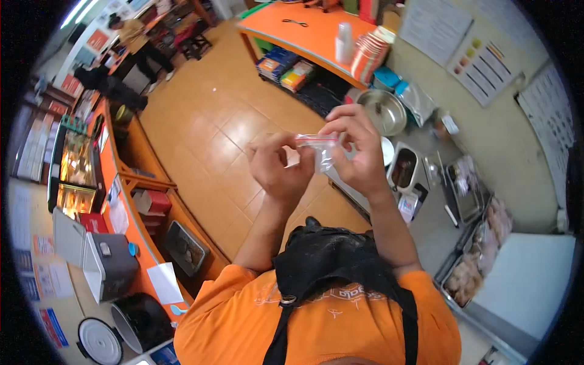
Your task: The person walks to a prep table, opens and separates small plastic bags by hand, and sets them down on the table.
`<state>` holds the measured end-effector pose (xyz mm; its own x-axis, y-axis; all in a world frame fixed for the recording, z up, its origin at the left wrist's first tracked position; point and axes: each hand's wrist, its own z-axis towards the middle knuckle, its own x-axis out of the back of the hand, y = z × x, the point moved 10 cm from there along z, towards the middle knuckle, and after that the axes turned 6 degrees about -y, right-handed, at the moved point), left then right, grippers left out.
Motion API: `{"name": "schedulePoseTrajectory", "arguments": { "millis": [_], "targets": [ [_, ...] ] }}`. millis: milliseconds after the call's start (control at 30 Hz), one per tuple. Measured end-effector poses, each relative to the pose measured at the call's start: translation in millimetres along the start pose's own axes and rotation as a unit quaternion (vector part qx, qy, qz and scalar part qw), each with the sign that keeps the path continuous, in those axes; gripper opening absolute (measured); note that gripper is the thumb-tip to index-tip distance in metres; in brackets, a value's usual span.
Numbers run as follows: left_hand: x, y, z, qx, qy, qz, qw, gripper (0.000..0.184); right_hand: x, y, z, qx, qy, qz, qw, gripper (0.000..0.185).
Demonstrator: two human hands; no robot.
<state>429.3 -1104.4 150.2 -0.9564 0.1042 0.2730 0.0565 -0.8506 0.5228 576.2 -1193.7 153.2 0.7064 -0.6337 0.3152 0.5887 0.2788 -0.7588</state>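
Held up in front of my chest is a small clear zip bag (324,157) with a red line along its top edge. My left hand (281,164) pinches the bag's left upper corner between thumb and fingers. On the other side, my right hand (358,149) grips the right part of the bag, its upper fingers curled above the red strip. Whether anything lies inside the bag I cannot make out. Both forearms are raised over the tiled floor, clear of the counters.
A metal counter to the right holds a steel bowl (389,114), a rectangular steel container (404,168) and a tray of bagged food (474,267). Stacked cups (344,44) stand on the orange table (286,31). Left are an orange counter and a black pot (143,322); two people stand far off.
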Motion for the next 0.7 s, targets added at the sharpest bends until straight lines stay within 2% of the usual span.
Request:
{"name": "schedulePoseTrajectory", "arguments": {
  "millis": [33,67,133,200,267,300,333,367,400,433,467,533,567,600,667,700],
  "targets": [
    [0,3,-2,-0.011,-0.01,0.014,1.0,0.028,-14,7,-1,-0.028,-0.089,0.103,0.99,0.017],
    [0,5,-3,-0.024,-0.015,0.031,0.999,0.027,-11,14,-2,-0.033,-0.087,0.099,0.991,0.017],
    [-3,11,-3,-0.049,-0.038,0.046,0.997,0.027,-30,22,-9,-0.055,-0.162,0.364,0.916,0.014],
    [-7,20,1,-0.077,-0.061,0.061,0.993,0.026,-28,17,-12,-0.031,-0.18,0.385,0.905,0.015],
    [-29,21,0,-0.031,-0.187,-0.025,0.981,0.024,-29,27,-20,-0.102,-0.172,0.438,0.876,0.027],
    [-43,2,-12,0.064,-0.256,-0.113,0.958,0.023,-29,29,-22,-0.105,-0.169,0.438,0.877,0.027],
    [-44,-2,-16,0.065,-0.259,-0.114,0.957,0.023,-33,36,-25,-0.135,-0.153,0.49,0.848,0.028],
    [-59,-13,-28,0.152,-0.302,-0.3,0.892,0.022,-37,44,-29,-0.165,-0.136,0.54,0.814,0.029],
    [-74,-16,-43,0.233,-0.33,-0.47,0.785,0.021,-38,53,-34,-0.165,-0.133,0.541,0.814,0.029],
    [-82,-23,-56,0.319,-0.31,-0.56,0.699,0.02,-42,62,-40,-0.174,-0.13,0.58,0.785,0.024],
    [-81,-28,-56,0.32,-0.312,-0.559,0.698,0.02,-45,68,-46,-0.182,-0.127,0.619,0.754,0.02],
    [-86,-16,-63,0.35,-0.344,-0.701,0.517,0.023,-48,75,-54,-0.164,-0.123,0.619,0.758,0.021],
    [-86,-16,-65,0.337,-0.346,-0.675,0.558,0.029,-50,73,-58,-0.139,-0.135,0.645,0.74,0.022],
    [-87,-18,-70,0.338,-0.347,-0.676,0.556,0.029,-50,69,-60,-0.113,-0.146,0.668,0.72,0.023],
    [-92,-20,-87,0.355,-0.359,-0.703,0.501,0.027,-51,72,-68,-0.109,-0.105,0.691,0.707,0.021],
    [-90,-22,-91,0.357,-0.371,-0.706,0.486,0.027,-57,82,-81,-0.161,-0.122,0.647,0.735,0.024]
  ]
}}
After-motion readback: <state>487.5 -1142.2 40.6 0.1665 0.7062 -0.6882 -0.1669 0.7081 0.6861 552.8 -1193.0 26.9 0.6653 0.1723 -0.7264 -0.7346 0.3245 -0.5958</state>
